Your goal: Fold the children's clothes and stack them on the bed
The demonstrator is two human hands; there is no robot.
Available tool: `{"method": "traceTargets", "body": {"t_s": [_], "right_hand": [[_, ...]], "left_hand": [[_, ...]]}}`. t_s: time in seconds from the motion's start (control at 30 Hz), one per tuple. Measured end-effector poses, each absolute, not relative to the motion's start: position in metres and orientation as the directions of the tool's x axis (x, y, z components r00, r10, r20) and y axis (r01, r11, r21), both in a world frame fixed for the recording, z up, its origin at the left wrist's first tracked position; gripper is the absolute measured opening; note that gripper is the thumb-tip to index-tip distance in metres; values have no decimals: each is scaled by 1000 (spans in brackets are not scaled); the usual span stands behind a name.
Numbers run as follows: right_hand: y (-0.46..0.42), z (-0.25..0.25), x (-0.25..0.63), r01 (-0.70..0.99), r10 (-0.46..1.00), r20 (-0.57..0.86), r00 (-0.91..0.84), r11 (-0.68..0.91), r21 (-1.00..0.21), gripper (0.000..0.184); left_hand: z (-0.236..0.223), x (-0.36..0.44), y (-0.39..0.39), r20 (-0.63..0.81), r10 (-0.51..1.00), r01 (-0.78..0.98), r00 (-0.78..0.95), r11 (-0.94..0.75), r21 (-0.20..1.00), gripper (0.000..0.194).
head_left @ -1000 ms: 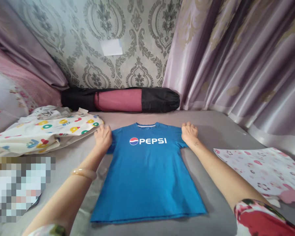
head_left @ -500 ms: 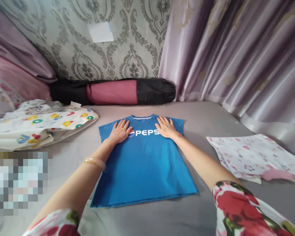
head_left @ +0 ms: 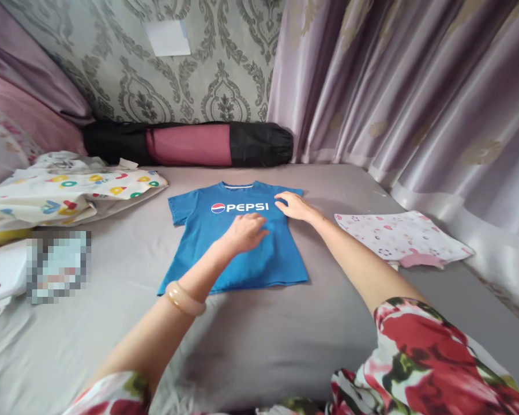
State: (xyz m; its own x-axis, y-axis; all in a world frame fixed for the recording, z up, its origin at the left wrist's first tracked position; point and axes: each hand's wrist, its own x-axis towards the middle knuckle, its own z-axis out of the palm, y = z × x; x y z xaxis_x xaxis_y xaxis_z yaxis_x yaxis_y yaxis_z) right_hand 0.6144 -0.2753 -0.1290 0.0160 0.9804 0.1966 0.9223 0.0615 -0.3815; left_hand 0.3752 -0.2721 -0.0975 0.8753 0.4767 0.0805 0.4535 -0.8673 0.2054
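A blue T-shirt (head_left: 237,259) with PEPSI lettering and a round logo lies flat, its collar towards the wall. My left hand (head_left: 246,232) is over the middle of the shirt just below the lettering, fingers loosely bent, thumb apart, holding nothing. It looks slightly raised from the cloth. By the sleeve on the right side, my right hand (head_left: 294,206) has its fingers spread and grips nothing. Whether its fingertips touch the fabric I cannot tell. A pale bangle (head_left: 185,298) circles my left wrist.
The shirt rests on a grey bed sheet (head_left: 259,334). To the right is a folded white patterned cloth (head_left: 398,233); to the left, a heap of printed fabric (head_left: 69,193) and a white device with a cable (head_left: 6,274). A black-and-pink roll (head_left: 190,144) lies along the wall.
My left hand has lifted off the left shoulder and moved right and nearer to me. My right hand's fingers now bend by the sleeve instead of lying flat. The view has shifted.
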Motion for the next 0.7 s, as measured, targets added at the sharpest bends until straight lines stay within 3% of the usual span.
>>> {"method": "traceTargets", "body": {"t_s": [0.17, 0.27, 0.37, 0.47, 0.7], "right_hand": [[-306, -135, 629, 941, 956, 283, -75, 162, -298, 23], [-315, -143, 638, 943, 953, 265, -150, 218, -253, 26], [-319, -151, 644, 944, 936, 282, -210, 269, -190, 30], [-320, -156, 646, 949, 925, 294, -242, 288, -125, 31], [-319, -154, 649, 946, 921, 260, -290, 317, -69, 39]], "left_hand": [[-95, 396, -355, 2, 317, 301, 948, -903, 308, 34], [-100, 403, -386, -42, 384, 378, 923, -878, 293, 40], [-103, 408, -405, -52, 474, 471, 879, -848, 242, 31], [-102, 411, -415, -53, 490, 490, 870, -848, 202, 19], [-104, 415, -418, -97, 514, 523, 852, -840, 143, 19]]}}
